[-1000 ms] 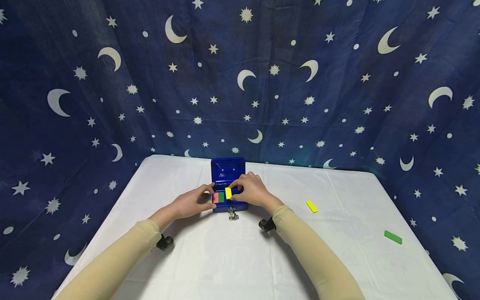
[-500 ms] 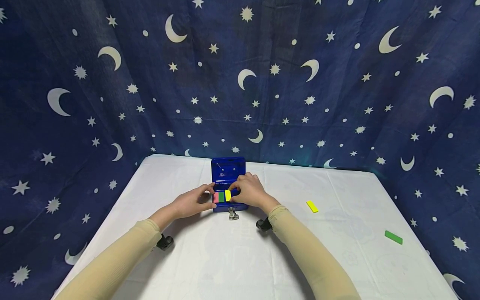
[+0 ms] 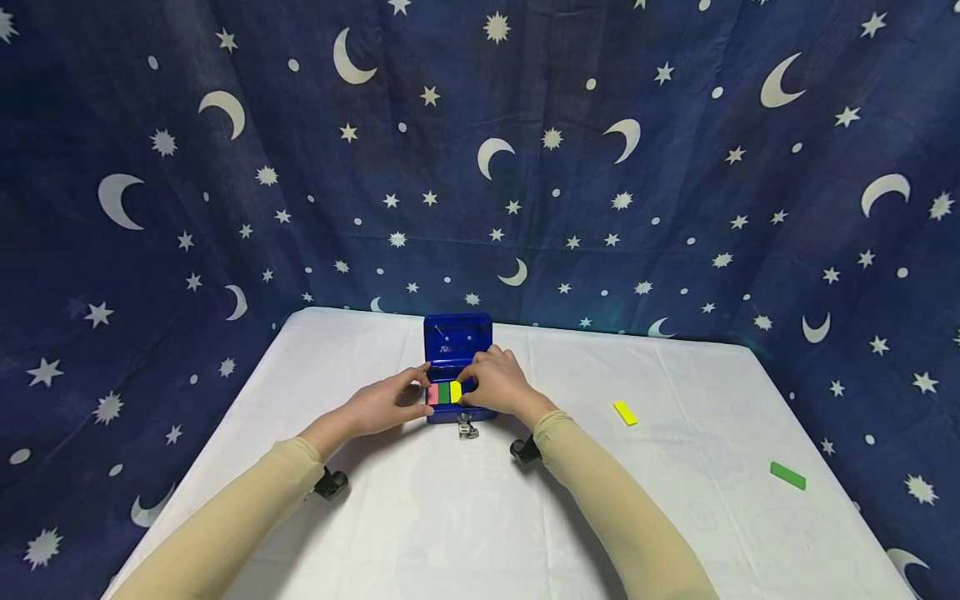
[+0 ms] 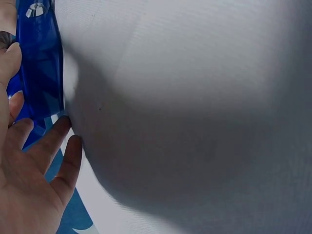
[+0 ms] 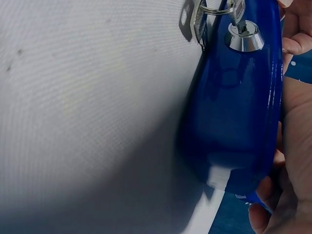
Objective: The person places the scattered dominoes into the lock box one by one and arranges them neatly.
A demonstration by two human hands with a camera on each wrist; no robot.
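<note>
A small blue cash box [image 3: 442, 414] stands on the table with its lid [image 3: 457, 337] raised. Inside, at the left, a pink block [image 3: 432, 394], a dark green block [image 3: 444, 392] and a yellow block [image 3: 456, 392] sit side by side. My right hand [image 3: 501, 383] reaches over the box's right part and pinches the yellow block between thumb and fingers. My left hand [image 3: 384, 404] holds the box's left side, thumb at the front corner, fingers behind. Both wrist views show the hands at the blue box [image 4: 41, 63], but the blocks are hidden there.
Keys [image 3: 467, 429] on a ring hang from the lock [image 5: 244, 36] on the box's front. Right of the box, another yellow block [image 3: 625, 412] and a brighter green block [image 3: 788, 476] lie on the white tablecloth [image 3: 450, 517]. A star-and-moon curtain [image 3: 555, 225] surrounds the table.
My right hand has lowered the yellow block and moved slightly left, so the block now sits against the dark green one. The left hand stays at the box.
</note>
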